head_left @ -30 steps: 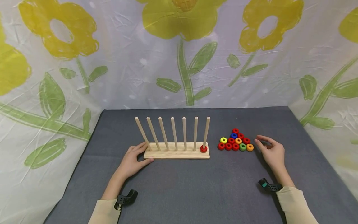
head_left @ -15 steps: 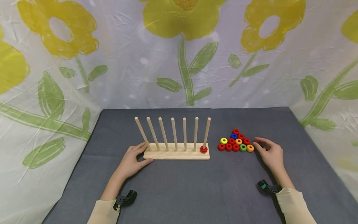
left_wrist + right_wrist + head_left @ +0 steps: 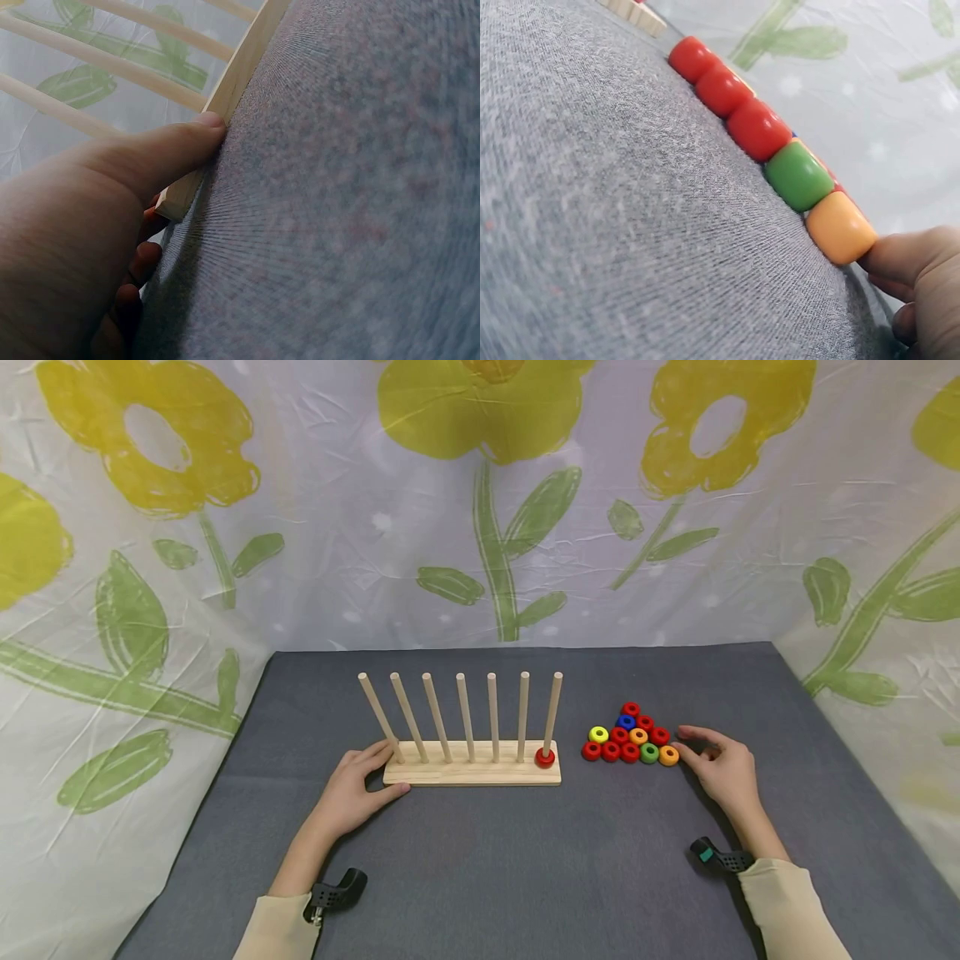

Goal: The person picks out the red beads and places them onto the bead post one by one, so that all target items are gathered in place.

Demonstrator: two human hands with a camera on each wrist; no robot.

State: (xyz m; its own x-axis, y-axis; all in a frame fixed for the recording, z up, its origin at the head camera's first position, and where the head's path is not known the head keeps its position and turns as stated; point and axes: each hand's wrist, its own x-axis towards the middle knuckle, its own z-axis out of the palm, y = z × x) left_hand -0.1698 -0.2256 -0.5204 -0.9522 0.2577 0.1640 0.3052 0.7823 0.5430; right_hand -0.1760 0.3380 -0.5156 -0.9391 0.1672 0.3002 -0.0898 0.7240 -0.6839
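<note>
Left hand (image 3: 352, 793): rests on the counter (image 3: 480, 877) at the left end of the wooden peg board (image 3: 472, 772); thumb pressed along the board's near edge, fingers (image 3: 375, 752) lying against its left end, loosely spread round the corner rather than clenched. Wooden peg board: flat rectangular base, lying on the counter left of centre, long side toward the person; seven plain wooden pegs (image 3: 461, 717) in a single row, upright. Red ring (image 3: 545, 757): one, seated at the foot of the rightmost peg, resting on the base. Cluster of rings (image 3: 628, 737): on the counter just right of the board and apart from it, packed in a rough triangle; front row three red, one green ring (image 3: 649, 752) and one orange ring (image 3: 668, 755) at the right end; behind these further red rings, a second orange, one yellow at the left, one blue, and a red at the far tip. Right hand (image 3: 723, 772): on the counter right of the cluster, fingers relaxed and gently bent, holding nothing; thumb tip touching the right side of the orange ring. Counter: dark grey cloth surface; flower-print sheet (image 3: 480, 502) hung behind and to both sides
</note>
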